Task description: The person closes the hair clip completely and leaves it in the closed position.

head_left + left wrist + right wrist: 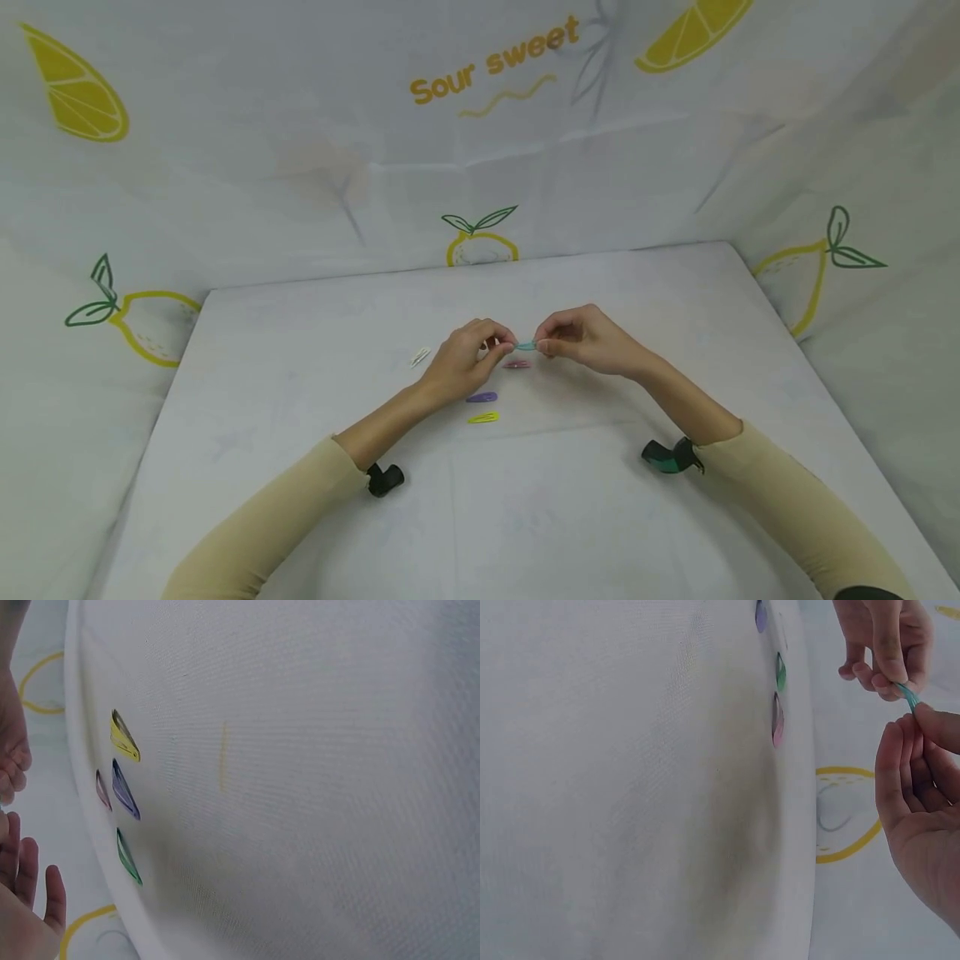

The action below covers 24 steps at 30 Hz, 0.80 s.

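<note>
A teal snap hair clip (527, 346) is held up over the white table, one end in each hand. My left hand (467, 354) pinches its left end between thumb and fingers. The right hand (592, 340) pinches the other end, fingers curled, as the right wrist view also shows. Below them lies a pink hair clip (517, 364). Nearer me are a purple hair clip (482, 397) and a yellow hair clip (483, 417). A green hair clip (128, 857) shows in the left wrist view; in the head view it is hidden.
To the left of my left hand lies a white hair clip (420, 357). The white table (300, 358) ends at a back wall of lemon-print cloth (285, 208), with cloth at both sides too. Dark wrist cameras (386, 481) hang under the forearms.
</note>
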{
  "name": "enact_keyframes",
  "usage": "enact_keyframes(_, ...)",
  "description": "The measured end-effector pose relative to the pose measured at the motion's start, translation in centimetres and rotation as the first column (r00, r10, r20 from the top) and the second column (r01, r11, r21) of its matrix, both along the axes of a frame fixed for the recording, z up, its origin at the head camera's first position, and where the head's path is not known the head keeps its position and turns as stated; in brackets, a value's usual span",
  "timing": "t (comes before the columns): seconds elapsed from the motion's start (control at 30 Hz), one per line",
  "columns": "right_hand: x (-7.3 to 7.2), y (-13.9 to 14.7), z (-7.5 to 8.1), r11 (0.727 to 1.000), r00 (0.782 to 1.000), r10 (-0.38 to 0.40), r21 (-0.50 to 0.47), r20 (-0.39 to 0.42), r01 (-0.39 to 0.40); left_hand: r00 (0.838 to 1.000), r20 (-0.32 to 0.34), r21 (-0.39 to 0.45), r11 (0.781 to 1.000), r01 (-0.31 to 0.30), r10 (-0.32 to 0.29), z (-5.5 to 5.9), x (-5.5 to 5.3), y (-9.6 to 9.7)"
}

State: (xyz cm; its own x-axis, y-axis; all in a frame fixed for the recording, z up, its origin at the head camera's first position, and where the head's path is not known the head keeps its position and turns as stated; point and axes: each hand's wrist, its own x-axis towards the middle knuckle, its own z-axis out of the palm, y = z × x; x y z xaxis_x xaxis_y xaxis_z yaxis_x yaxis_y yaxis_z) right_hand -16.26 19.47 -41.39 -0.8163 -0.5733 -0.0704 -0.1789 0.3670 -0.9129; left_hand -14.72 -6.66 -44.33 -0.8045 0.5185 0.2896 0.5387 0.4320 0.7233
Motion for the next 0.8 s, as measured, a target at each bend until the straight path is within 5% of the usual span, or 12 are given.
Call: enact_keyframes(0.8, 0.27, -0.10, -0.66, 0.998, 0.998, -0.065, -0.019, 0.021, 0.065, 0.998, -0.042, 0.047, 0.998, -0.033, 0.035, -0.42, -0.01, 0.20)
